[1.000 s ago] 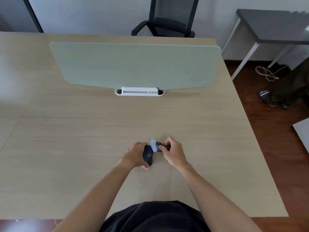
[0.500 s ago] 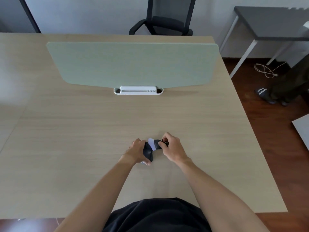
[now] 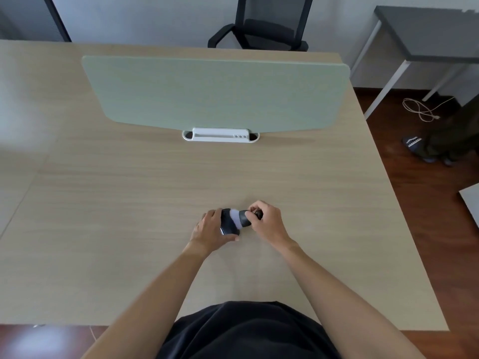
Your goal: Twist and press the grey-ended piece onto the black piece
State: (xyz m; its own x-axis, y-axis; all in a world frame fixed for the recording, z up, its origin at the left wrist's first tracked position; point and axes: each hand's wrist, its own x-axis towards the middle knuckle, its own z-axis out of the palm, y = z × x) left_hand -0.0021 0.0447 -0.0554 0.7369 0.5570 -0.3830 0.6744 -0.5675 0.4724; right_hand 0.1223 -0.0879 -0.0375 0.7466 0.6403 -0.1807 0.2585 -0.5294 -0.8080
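Observation:
Low over the wooden desk (image 3: 129, 229), near its front middle, both my hands work on one small object. My left hand (image 3: 211, 230) grips a dark rounded thing (image 3: 229, 224) from its left side, thumb underneath. My right hand (image 3: 267, 222) pinches a smaller dark piece (image 3: 245, 218) that meets it, and a pale white part (image 3: 235, 216) shows between the two. What the object is cannot be made out. The fingers hide much of it.
A pale green divider panel (image 3: 215, 94) stands across the desk in a white holder (image 3: 220, 135). Behind it is a black office chair (image 3: 267, 24). To the right are a grey side table (image 3: 427, 35), a cable (image 3: 420, 110) and slippers (image 3: 414, 146) on the floor.
Both hands stay together on the dark object. The pale part between them has shifted slightly as the right hand's piece turned against the left one.

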